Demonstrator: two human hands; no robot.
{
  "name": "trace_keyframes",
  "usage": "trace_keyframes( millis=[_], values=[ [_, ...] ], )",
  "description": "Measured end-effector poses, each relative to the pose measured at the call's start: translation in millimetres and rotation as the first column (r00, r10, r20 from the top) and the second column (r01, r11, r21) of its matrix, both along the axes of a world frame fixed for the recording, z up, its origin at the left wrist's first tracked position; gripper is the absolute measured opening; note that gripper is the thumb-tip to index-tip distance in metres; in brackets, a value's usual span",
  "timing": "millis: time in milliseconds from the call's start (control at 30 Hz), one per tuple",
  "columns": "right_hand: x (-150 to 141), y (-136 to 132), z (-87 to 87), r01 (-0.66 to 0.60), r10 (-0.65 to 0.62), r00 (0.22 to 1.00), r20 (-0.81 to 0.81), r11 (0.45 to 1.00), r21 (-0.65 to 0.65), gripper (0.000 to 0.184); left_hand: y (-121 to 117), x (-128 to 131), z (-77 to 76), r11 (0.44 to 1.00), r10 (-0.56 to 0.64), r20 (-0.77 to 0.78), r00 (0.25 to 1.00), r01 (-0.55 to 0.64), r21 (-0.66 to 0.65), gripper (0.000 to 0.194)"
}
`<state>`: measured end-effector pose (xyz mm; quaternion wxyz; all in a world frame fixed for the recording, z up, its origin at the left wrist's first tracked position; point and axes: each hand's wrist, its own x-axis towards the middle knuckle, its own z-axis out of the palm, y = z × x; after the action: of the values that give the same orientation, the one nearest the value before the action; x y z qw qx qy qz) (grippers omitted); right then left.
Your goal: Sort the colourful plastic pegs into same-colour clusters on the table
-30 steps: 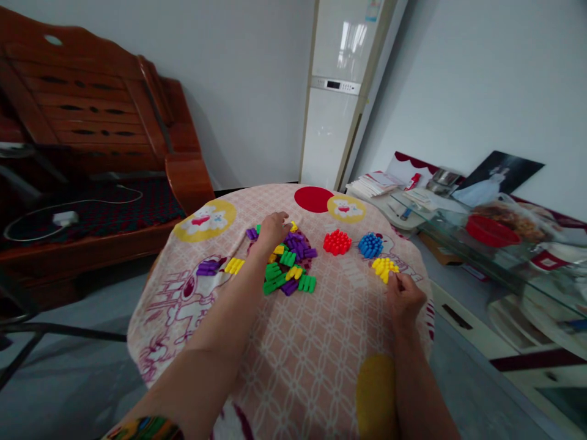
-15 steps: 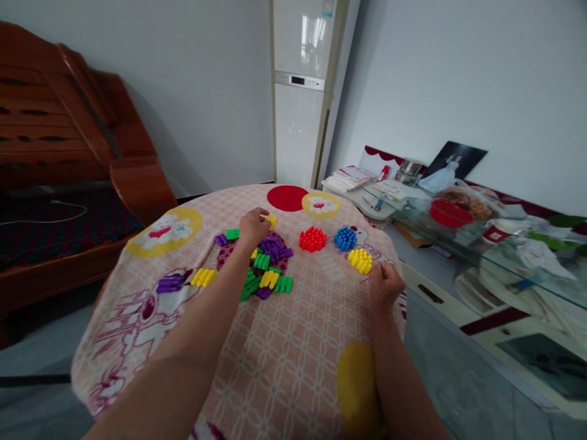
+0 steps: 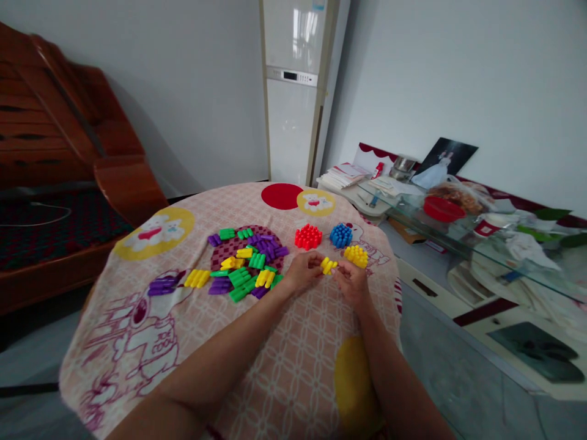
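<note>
Yellow plastic has just come across the cloth: the left hand [image 3: 305, 272] has drawn back from the far side of the loose pile [image 3: 239, 278] and brought a yellow piece [image 3: 328, 266] over to meet the right hand [image 3: 354, 282]. Both hands are now at it, in front of the sorted clusters. The left fingers are closed on its left end, and the right fingers pinch its right end; whether it is one block or two pressed together, I can't tell.

Taking that piece as the middle of a clock, the red cluster [image 3: 308, 237] sits at 11, the blue cluster [image 3: 341, 235] near 1, and the yellow cluster [image 3: 356, 256] between 2 and 3, just beside the right hand. The mixed green, purple and yellow pile lies at 9, with a purple group [image 3: 164, 285] farther out that way.

Room to move looks best toward 6, where patterned cloth [image 3: 298, 366] shows between the forearms. Toward 1 and 2 it's tight, and a knuckle could nudge the yellow cluster. The edge of the desk [image 3: 389, 244] curves round at 3, with the glass shelf [image 3: 463, 247] beyond; the far edge runs past at 12.
</note>
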<state>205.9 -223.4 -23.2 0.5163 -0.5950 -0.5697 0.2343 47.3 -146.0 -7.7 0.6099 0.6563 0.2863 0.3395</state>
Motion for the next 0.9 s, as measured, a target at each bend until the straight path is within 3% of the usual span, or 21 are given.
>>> trace_keyframes(
  millis=[133,233,333,400,633,900],
  values=[
    [6.0,-1.5,3.4,-0.009,0.009,1.000,0.011,1.000,-0.025,0.020,-5.1,1.0,-5.7,0.990,0.051,-0.128,0.991,-0.033,0.135,0.023],
    [19.9,-6.0,5.8,0.143,-0.143,0.988,0.055,0.990,0.002,0.019,-5.7,2.5,-11.6,0.978,0.065,-0.196,0.978,-0.024,0.205,0.027],
    [36.3,-12.0,4.5,0.322,-0.325,0.938,0.118,0.946,0.041,0.022,-3.2,2.1,-15.5,0.967,0.087,-0.247,0.965,-0.022,0.254,0.028],
    [44.8,-14.9,1.5,0.377,-0.380,0.913,0.148,0.925,0.047,0.023,-1.6,1.3,-16.3,0.961,0.097,-0.281,0.955,-0.017,0.275,0.028],
    [54.3,-12.9,-6.5,0.478,-0.477,0.851,0.217,0.877,0.054,0.028,-1.6,0.0,-13.8,0.939,0.123,-0.339,0.933,0.001,0.344,0.027],
    [58.1,-11.7,-9.7,0.544,-0.544,0.822,0.170,0.838,0.055,0.027,-3.1,-2.3,-8.7,0.925,0.111,-0.358,0.927,0.036,0.379,0.026]
  ],
)
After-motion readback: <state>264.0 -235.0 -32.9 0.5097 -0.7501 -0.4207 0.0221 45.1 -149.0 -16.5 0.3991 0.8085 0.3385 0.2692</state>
